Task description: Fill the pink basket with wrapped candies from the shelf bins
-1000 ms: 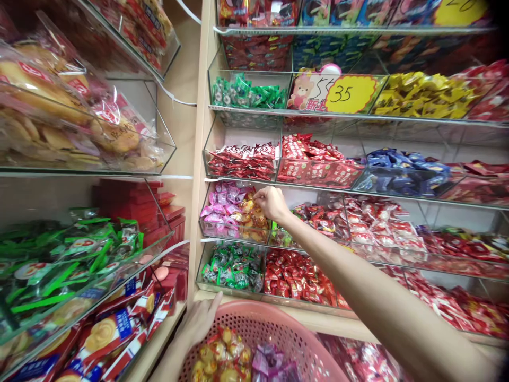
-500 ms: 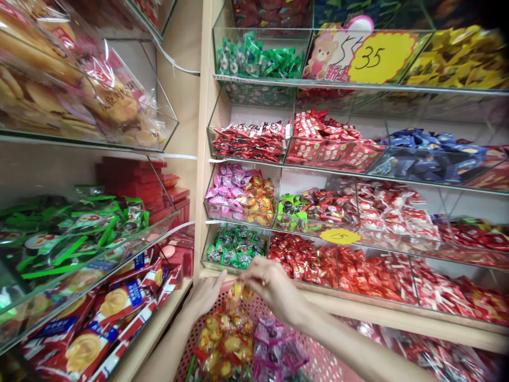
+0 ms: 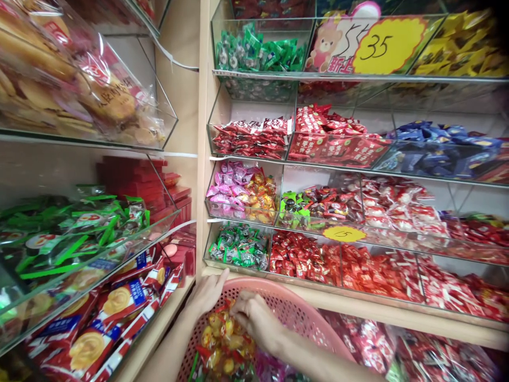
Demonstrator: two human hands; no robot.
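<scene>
My left hand (image 3: 207, 293) grips the far rim of a pink perforated basket (image 3: 294, 307) at the bottom of the view, thumb up over the edge. Inside the basket lies a pile of yellow wrapped candies (image 3: 222, 342) with some pink-purple wrapped ones beside them, mostly hidden by my arm. My right hand (image 3: 256, 318) is down in the basket, fingers curled on top of the yellow candies; whether it still holds any is hidden. Above, a clear bin (image 3: 242, 193) holds the same pink and yellow candies.
Clear acrylic bins of wrapped sweets fill the shelves ahead: green (image 3: 238, 249), red (image 3: 306, 257), blue (image 3: 437, 148). A yellow price tag reading 35 (image 3: 387, 45) hangs above. To the left are slanted bins of biscuits (image 3: 99, 318) and bagged cakes (image 3: 79, 90).
My right hand drew back from the pink and yellow candy bin, came down with yellow candies and now rests low in the basket. The view tilted downward.
</scene>
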